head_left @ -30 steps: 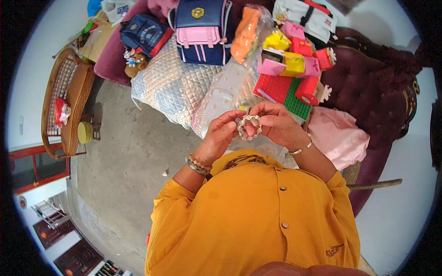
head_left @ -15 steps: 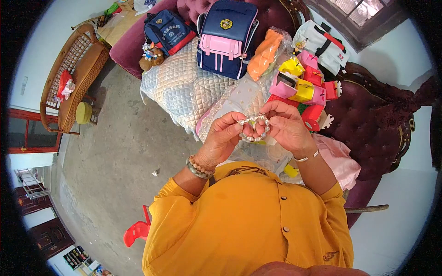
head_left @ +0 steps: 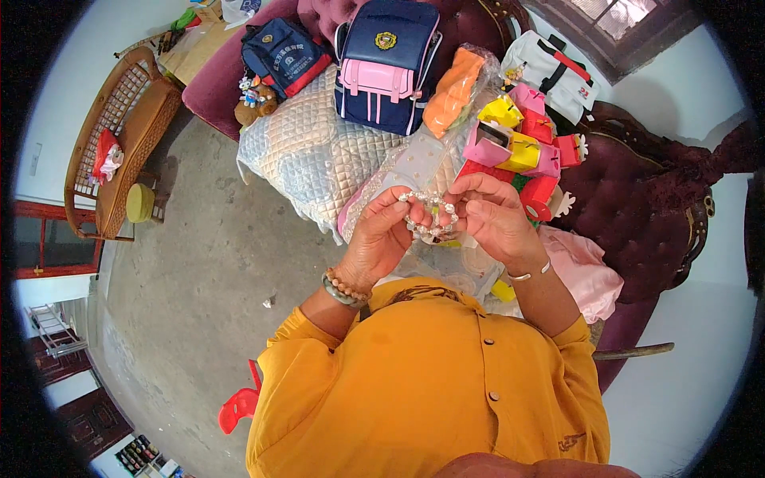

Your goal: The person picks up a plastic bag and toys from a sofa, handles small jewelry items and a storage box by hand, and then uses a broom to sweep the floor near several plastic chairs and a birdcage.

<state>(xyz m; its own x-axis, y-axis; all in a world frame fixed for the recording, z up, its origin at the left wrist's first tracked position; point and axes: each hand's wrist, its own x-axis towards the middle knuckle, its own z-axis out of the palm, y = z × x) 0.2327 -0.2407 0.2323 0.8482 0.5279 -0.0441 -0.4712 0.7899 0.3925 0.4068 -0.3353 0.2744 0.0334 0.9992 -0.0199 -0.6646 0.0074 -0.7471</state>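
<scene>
A beaded bracelet (head_left: 433, 231) of clear, silvery beads forms a loop between my hands, in front of my chest. My left hand (head_left: 378, 236) pinches its left side between thumb and fingers. On the right side, the thumb and fingers of my right hand (head_left: 502, 223) grip it too. Some fingertips are hidden behind the beads. A bead bracelet and a bangle circle my left wrist; a thin open bangle is on the right one. Just beyond my right hand lies a pile of pink, yellow and red paper boxes (head_left: 522, 153).
Ahead is a purple tufted sofa (head_left: 637, 203) with a quilted cover (head_left: 307, 151). On it are a navy-and-pink schoolbag (head_left: 382, 76), a small navy bag (head_left: 283, 60), an orange wrapped item (head_left: 454, 92) and a white bag (head_left: 546, 76). A wooden bench (head_left: 143, 131) stands left; a red plastic seat (head_left: 237, 409) is nearer.
The bracelet has tilted and its left side has slid up over my left fingers. Both hands keep hold of it in nearly the same place.
</scene>
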